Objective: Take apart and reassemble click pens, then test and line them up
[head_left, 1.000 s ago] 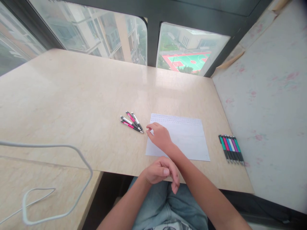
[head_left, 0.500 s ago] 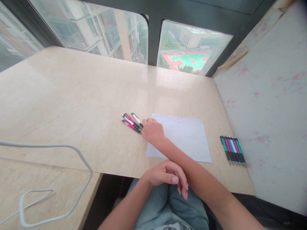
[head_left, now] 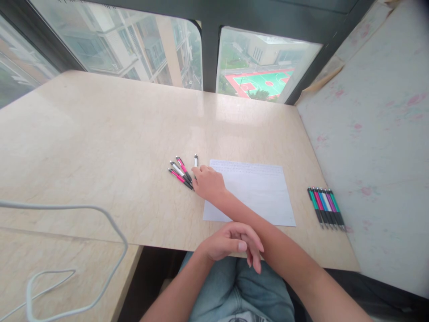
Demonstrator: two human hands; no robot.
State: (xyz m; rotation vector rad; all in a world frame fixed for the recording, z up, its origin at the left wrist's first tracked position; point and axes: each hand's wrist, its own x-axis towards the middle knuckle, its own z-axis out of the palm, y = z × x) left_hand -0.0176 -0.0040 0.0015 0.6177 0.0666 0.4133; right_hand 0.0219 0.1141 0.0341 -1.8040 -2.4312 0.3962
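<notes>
My right hand (head_left: 209, 182) reaches across to the pens left of the written sheet of paper (head_left: 254, 197). Its bent fingers close on a white pen (head_left: 196, 161), whose silver-tipped upper end sticks out beyond them; the rest is hidden by the hand. Beside it, fanned out on the table, lie a pink pen (head_left: 182, 166), a white and black pen (head_left: 179, 171) and another pink pen (head_left: 179, 178). My left hand (head_left: 231, 243) hangs loosely at the table's front edge under my right forearm, fingers apart and a little curled, holding nothing.
A neat row of several coloured pens (head_left: 325, 208) lies at the right, near the papered wall (head_left: 375, 179). A grey-white cable (head_left: 114, 228) loops over the left side. Windows line the far edge of the table (head_left: 134, 125).
The white pen at my right fingers has swung more upright and stands apart from the others. The remaining pens have spread slightly. My left hand stays nearly where it was.
</notes>
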